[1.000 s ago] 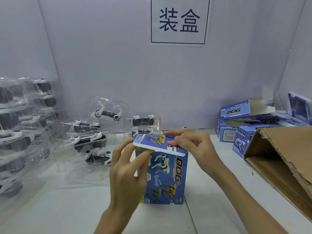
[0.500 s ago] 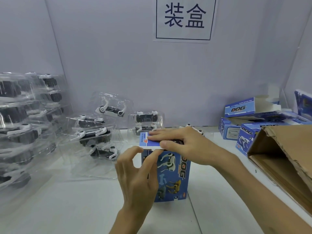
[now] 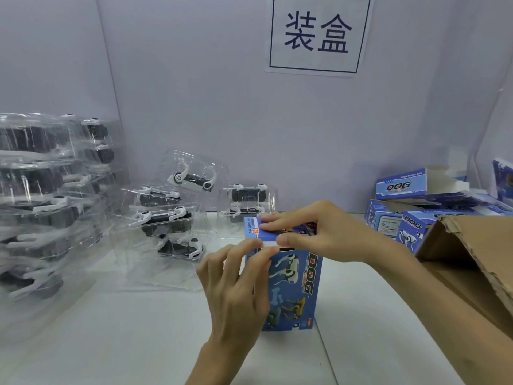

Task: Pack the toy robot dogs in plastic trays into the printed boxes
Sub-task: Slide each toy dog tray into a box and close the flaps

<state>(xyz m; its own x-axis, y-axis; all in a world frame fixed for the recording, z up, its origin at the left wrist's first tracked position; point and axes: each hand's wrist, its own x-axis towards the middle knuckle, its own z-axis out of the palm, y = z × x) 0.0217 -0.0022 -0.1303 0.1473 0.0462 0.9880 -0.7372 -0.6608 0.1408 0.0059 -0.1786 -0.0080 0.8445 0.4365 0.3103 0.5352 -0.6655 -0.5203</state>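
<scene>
A blue printed box (image 3: 294, 290) with robot dog pictures stands upright on the white table, near the middle. Its top flap (image 3: 254, 227) lies almost flat over the opening. My right hand (image 3: 319, 232) rests on the flap from the right, fingers stretched over it and thumb at its front edge. My left hand (image 3: 236, 284) is at the box's upper left corner, its fingertips touching the white tuck edge of the flap. Several toy robot dogs in clear plastic trays (image 3: 166, 218) lie behind and to the left.
A tall stack of clear trays with dogs (image 3: 36, 195) fills the left side. More blue printed boxes (image 3: 408, 207) sit at the back right. A brown cardboard carton (image 3: 477, 268) lies open at the right edge. A paper sign (image 3: 319, 34) hangs on the back wall.
The top flap has come down from raised to nearly flat on the box. My right hand slid left across it, and my left fingers stayed at the flap's front edge.
</scene>
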